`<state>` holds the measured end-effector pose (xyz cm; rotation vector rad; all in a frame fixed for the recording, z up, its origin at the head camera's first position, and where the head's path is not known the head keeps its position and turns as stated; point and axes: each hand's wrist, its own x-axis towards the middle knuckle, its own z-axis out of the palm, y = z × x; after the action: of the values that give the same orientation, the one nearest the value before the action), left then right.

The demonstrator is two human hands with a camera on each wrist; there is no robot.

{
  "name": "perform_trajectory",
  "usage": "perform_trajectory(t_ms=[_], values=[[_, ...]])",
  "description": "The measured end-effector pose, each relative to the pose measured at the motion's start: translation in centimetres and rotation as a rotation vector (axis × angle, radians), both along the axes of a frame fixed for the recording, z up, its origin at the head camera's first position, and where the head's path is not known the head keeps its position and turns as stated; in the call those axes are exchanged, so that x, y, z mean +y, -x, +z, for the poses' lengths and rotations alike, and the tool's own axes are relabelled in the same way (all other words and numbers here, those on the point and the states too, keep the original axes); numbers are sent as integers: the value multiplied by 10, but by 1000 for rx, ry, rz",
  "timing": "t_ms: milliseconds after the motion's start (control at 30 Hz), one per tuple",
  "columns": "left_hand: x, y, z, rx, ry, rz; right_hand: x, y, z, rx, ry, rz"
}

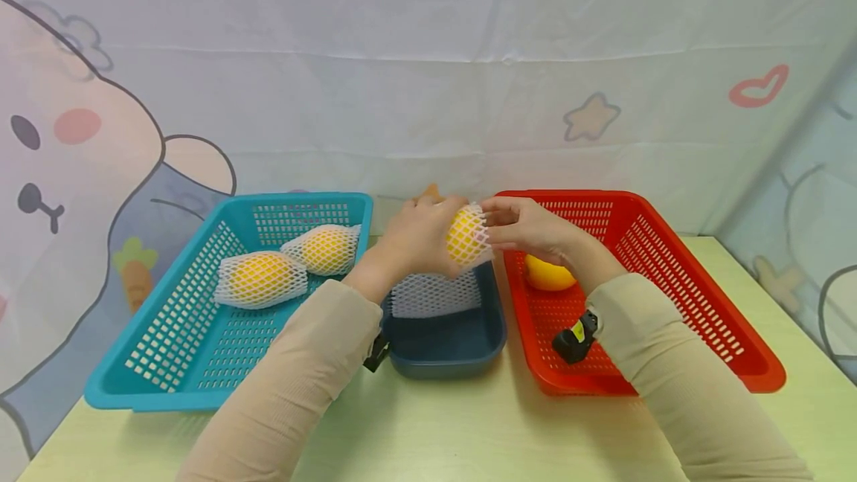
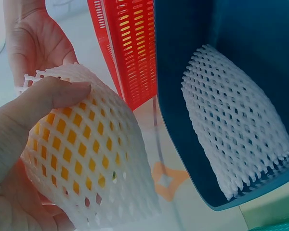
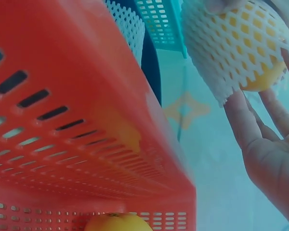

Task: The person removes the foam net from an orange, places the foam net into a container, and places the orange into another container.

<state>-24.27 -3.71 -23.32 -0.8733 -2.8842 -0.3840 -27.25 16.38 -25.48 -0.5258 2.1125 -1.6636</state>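
Observation:
In the head view, my left hand [image 1: 422,236] grips a yellow fruit [image 1: 464,235] inside a white foam net sleeve [image 2: 118,168]. Its thumb lies across the net in the left wrist view. My right hand [image 3: 274,154] is at the sleeve's other end, fingers and thumb around the net's edge, where some bare yellow skin shows. Below the hands, a dark blue bin [image 1: 445,370] contains a white foam net [image 2: 233,120]. Another yellow fruit [image 1: 549,274], without a net, lies in the red basket [image 1: 696,266] under my right wrist.
On the left stands a turquoise basket [image 1: 161,318] with two netted yellow fruits, one netted fruit [image 1: 261,279] nearer and another netted fruit [image 1: 326,249] behind it. All containers rest on a pale table [image 1: 442,430]. A printed cloth [image 1: 428,95] hangs behind.

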Motion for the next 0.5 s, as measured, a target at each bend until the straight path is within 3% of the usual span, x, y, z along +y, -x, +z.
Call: perform_trajectory(t_ms=[500], values=[[5, -4, 3, -8, -49, 26, -6, -3, 0, -36, 25, 29]])
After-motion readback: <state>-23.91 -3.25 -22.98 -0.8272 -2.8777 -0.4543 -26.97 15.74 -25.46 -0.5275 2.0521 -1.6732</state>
